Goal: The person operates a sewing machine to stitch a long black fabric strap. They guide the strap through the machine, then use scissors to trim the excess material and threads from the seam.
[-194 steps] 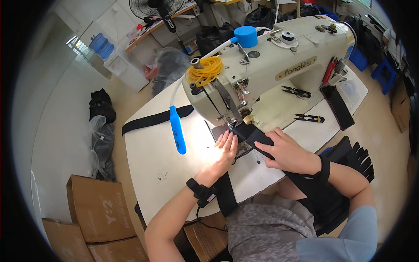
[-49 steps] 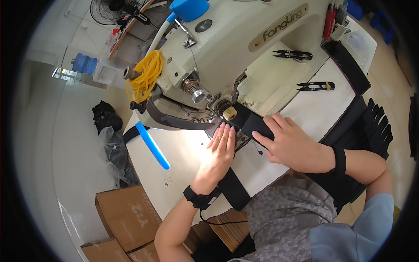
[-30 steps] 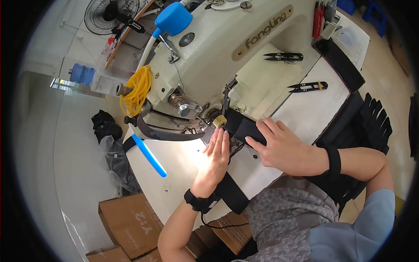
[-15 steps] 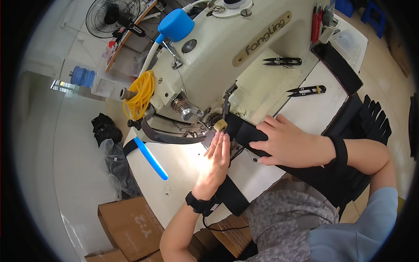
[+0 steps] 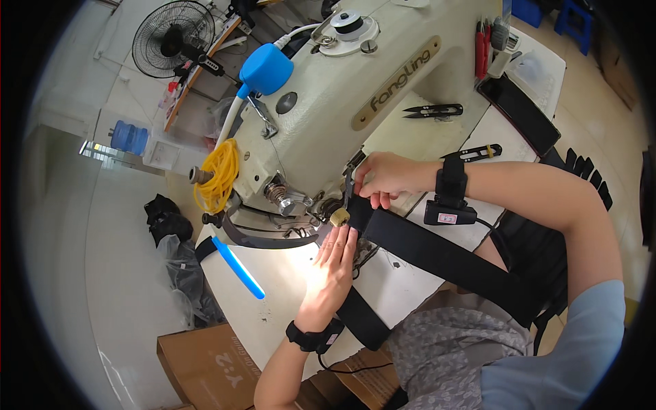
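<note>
A wide black fabric strap [image 5: 437,251] runs from the needle area of a cream sewing machine [image 5: 321,89] across the white table toward my lap. My left hand [image 5: 331,270] lies flat with its fingers stretched out and side by side, fingertips beside the small yellowish block [image 5: 339,217] near the needle. Beyond the strap's folded end, my right hand [image 5: 393,176] is closed, thumb and curled fingers pinching at the strap's far edge next to a dark metal arm. The exact pinch point is partly hidden by the fingers. Another black strap length [image 5: 363,319] hangs over the table's near edge.
Two thread snips [image 5: 434,111] [image 5: 482,152] and a black phone [image 5: 521,113] lie to the right. A lit blue-edged lamp strip [image 5: 238,268] is at the left of the table [image 5: 225,256]. Yellow cord [image 5: 219,178] hangs from the machine head. Cardboard boxes [image 5: 208,365] stand below.
My right hand has moved from on top of the strap up and left to its far edge by the machine, its fingers now curled. My left hand stays near the needle. The view has shifted slightly.
</note>
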Demonstrator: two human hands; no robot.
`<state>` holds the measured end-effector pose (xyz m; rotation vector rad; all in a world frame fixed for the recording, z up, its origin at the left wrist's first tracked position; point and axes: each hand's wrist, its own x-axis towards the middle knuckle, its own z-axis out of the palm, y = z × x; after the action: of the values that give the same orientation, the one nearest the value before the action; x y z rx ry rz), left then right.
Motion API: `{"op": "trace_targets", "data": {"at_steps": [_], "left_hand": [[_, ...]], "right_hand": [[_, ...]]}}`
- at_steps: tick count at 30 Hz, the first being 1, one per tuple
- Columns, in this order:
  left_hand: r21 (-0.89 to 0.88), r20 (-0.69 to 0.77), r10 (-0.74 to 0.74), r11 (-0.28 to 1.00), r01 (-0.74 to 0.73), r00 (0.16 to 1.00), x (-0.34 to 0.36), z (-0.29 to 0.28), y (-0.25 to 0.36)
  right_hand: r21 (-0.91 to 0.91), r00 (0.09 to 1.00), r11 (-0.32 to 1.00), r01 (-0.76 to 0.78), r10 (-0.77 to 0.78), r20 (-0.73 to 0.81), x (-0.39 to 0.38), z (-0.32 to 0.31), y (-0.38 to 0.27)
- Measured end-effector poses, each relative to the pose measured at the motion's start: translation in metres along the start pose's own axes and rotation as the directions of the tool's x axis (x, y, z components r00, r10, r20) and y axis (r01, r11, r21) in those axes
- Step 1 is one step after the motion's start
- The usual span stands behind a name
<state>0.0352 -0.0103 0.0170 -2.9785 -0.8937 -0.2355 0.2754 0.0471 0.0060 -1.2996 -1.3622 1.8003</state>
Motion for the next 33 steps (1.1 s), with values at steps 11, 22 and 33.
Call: {"op": "trace_targets", "data": {"at_steps": [11, 22, 33], "left_hand": [[-0.018, 0.045, -0.093, 0.995, 0.094, 0.995, -0.009, 0.011, 0.000], [-0.057, 0.035, -0.121, 0.991, 0.123, 0.992, -0.011, 0.011, 0.003], [0.003, 0.112, -0.087, 0.996, 0.088, 0.990, -0.008, 0.002, 0.004]], "right_hand": [[-0.071, 0.994, 0.997, -0.027, 0.034, 0.099, 0.008, -0.006, 0.003], [-0.144, 0.998, 0.988, 0.052, -0.046, 0.042, -0.007, 0.000, -0.003], [-0.444, 0.969, 0.869, 0.216, -0.246, -0.009, 0.005, 0.004, 0.000]]}}
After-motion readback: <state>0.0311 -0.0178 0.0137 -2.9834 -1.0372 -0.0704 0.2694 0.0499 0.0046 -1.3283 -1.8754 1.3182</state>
